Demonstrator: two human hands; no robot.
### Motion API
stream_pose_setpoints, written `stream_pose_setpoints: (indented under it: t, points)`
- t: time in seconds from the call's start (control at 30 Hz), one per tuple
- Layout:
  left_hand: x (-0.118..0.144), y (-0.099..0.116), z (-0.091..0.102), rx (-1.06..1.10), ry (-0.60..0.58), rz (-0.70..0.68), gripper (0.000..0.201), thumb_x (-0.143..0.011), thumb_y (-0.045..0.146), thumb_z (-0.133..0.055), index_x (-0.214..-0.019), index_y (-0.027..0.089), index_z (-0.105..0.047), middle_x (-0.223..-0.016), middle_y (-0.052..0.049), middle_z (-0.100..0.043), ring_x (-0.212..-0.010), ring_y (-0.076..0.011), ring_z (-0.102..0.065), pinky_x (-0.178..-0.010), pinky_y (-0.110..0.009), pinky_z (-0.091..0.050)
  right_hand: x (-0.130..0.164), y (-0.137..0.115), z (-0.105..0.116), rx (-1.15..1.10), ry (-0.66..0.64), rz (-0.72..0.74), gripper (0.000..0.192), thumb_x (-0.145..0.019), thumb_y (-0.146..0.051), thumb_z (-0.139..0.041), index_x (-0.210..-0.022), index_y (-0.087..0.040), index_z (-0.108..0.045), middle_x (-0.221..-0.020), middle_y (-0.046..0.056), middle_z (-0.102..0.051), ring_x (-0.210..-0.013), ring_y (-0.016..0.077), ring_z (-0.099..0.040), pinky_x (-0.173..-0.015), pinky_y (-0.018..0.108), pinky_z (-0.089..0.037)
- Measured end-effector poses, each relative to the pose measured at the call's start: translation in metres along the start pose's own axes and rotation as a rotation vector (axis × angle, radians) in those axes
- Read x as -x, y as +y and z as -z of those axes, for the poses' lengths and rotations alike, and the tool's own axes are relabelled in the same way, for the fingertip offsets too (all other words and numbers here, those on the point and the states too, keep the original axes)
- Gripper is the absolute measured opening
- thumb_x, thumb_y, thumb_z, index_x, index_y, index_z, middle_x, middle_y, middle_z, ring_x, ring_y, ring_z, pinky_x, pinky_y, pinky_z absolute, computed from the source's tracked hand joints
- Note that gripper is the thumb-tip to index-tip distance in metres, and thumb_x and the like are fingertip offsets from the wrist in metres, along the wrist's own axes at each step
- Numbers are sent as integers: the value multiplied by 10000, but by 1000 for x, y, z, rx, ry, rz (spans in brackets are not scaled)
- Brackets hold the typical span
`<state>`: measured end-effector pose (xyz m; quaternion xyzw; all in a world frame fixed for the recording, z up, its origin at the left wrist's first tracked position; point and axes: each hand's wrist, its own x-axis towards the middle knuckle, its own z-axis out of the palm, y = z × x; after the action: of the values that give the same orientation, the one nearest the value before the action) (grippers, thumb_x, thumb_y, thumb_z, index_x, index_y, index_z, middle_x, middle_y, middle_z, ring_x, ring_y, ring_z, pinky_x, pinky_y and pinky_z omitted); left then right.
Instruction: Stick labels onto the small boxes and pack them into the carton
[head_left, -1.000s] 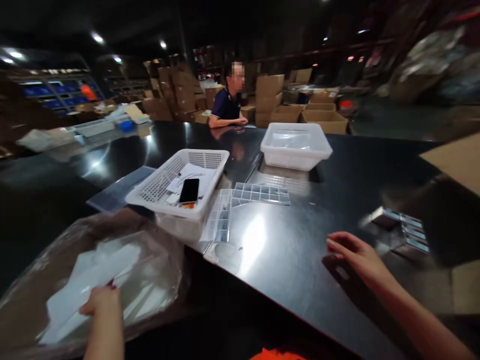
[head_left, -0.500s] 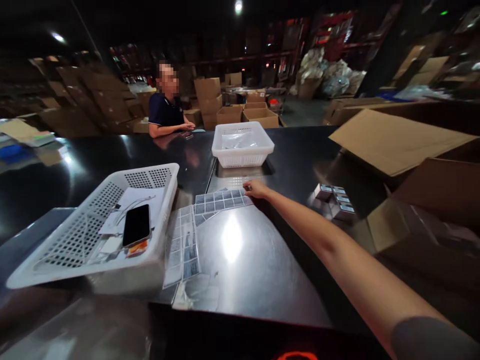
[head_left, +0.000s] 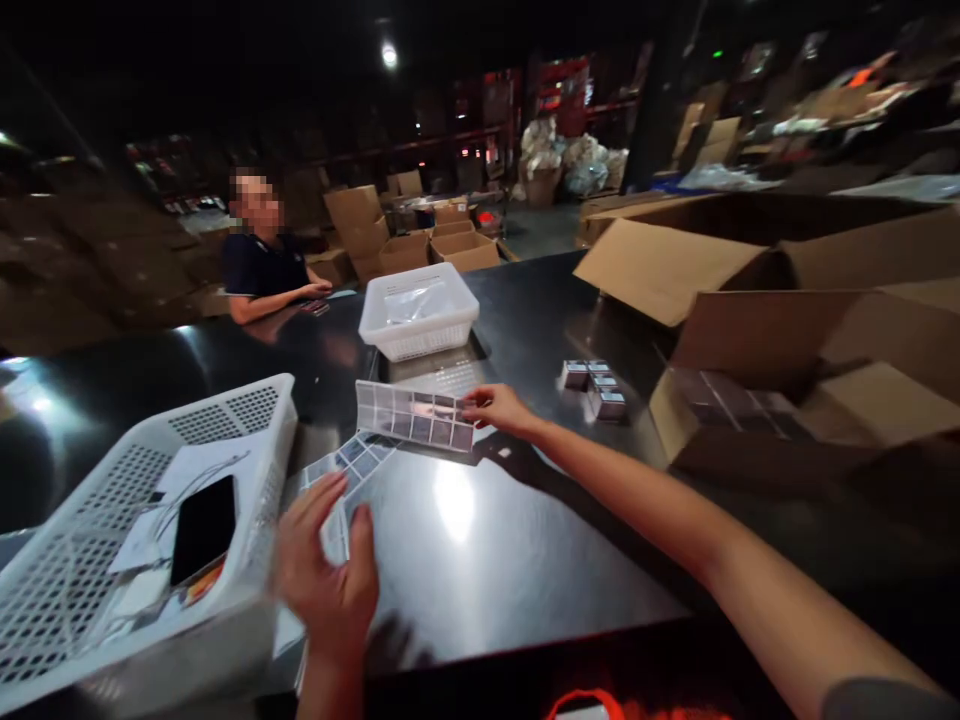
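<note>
Right hand [head_left: 501, 409] pinches the end of a gridded sheet [head_left: 414, 415], lifted just above my table [head_left: 525, 540]; left hand [head_left: 328, 580] open, fingers spread over a second sheet [head_left: 349, 470] beside the white basket [head_left: 247, 420]

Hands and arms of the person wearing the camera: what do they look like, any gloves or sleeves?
Both hands are bare, with no gloves. The right hand leads back along a bare forearm to a dark grey short sleeve at the picture's lower edge. The left hand shows only a bare wrist; no watch or rings are visible.
</note>
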<state>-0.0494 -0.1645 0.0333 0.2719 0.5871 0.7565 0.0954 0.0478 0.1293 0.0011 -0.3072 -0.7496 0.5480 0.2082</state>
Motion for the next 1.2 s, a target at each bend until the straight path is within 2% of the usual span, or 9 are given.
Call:
stream_pose_setpoints:
  t: [0.1, 0.17, 0.3, 0.63, 0.73, 0.9, 1.0, 1.07, 1.2]
  points:
    - [-36, -27, -97, -301, -228, -255, 166, -820, 206, -714, -982, 234, -740, -1136, -78, -689, -1192, -258, -558, -1073, -361, -385, 50, 10, 15, -40, 41, -3, 155, -748, -196, -773, -889, -143, -739, -729, 0, -692, -601, 123, -629, -592, 267, -572]
    - [-42, -42, -149, -574, -392, -295, 141, -870, 208, -634, -961, 232, -739, -1005, -80, -718, -1024, -246, -617, -958, -328, -416, 81, 20, 24, -40, 69, -3, 113, -762, -228, -760, -850, -159, -748, -694, -9, -690, -600, 135, -642, -590, 268, -562]
    - [-23, -65, -196, -902, -519, -233, 154, -915, 283, -586, -865, 228, -720, -658, -43, -639, -677, -210, -584, -674, -269, -342, 126, 41, 40, 21, 184, 18, 172, -748, -213, -779, -918, -223, -752, -683, -35, -685, -637, 162, -661, -634, 278, -544]
    - [-10, -98, -198, -1159, -555, -147, 266, -959, 404, -522, -947, 225, -719, -603, -64, -616, -585, -221, -545, -624, -280, -229, 160, 37, 51, 340, 247, 292, 85, -861, -288, -697, -810, -253, -754, -941, 30, -715, -938, 236, -652, -927, 371, -499]
    - [-13, -114, -193, -1095, -551, -133, 272, -962, 395, -512, -938, 223, -722, -620, -72, -623, -591, -221, -547, -622, -284, -232, 157, 34, 68, 382, 345, 316, 145, -930, -316, -619, -961, -264, -750, -1010, 54, -691, -1021, 242, -634, -994, 389, -485]
    - [-18, -120, -185, -925, -491, -213, 236, -943, 337, -540, -1058, 221, -709, -986, -134, -713, -819, -254, -615, -728, -311, -339, 126, 42, 120, 670, 710, 26, 718, -896, -308, -651, -1537, -212, -342, -1412, 196, -463, -1217, 388, -551, -1031, 556, -448]
    - [-18, -106, -180, -655, -421, -295, 197, -861, 296, -651, -1030, 226, -725, -1086, -136, -696, -1076, -301, -578, -931, -366, -369, 107, 44, 143, 845, 700, -222, 880, -860, -264, -667, -1591, -218, -178, -1394, 226, -464, -1027, 382, -656, -903, 543, -513]
    - [-16, -95, -177, -518, -377, -300, 198, -791, 279, -725, -981, 228, -741, -1064, -132, -688, -1158, -319, -536, -1013, -395, -350, 102, 43, 145, 822, 691, -246, 911, -857, -224, -634, -1597, -212, -102, -1366, 229, -484, -937, 349, -685, -859, 516, -529]
    - [-10, -81, -176, -412, -435, -40, 283, -737, 351, -776, -983, 216, -739, -933, -108, -693, -1001, -294, -588, -908, -398, -436, 102, 44, 110, 537, 820, 199, 947, -839, -270, -666, -1533, -249, -21, -1366, 186, -461, -917, 249, -685, -869, 430, -559]
